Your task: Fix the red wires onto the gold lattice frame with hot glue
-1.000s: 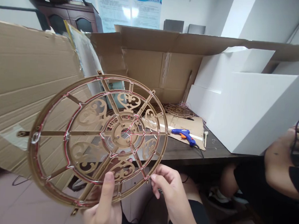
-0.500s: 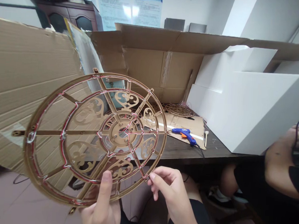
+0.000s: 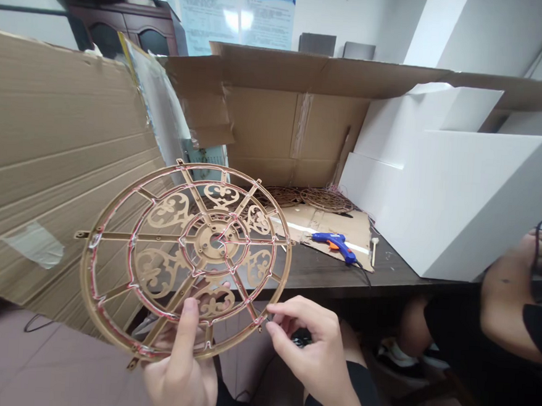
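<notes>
A person's left hand (image 3: 180,370) clasps the lower rim of a round gold filigree wheel (image 3: 212,242) strung with red and white wire, at lower centre of the head view. The right hand's (image 3: 310,348) fingertips (image 3: 268,326) pinch at its edge, their hold unclear. Open air separates the wheel from a blue hot glue gun (image 3: 335,244) on the dark wooden table (image 3: 321,281), upper right.

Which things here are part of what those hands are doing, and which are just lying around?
Part of it:
gold openwork wheel wrapped in red and white wire
left hand
right hand

Just lying about:
blue glue gun
two similar wheels on the table
white boxes
</notes>
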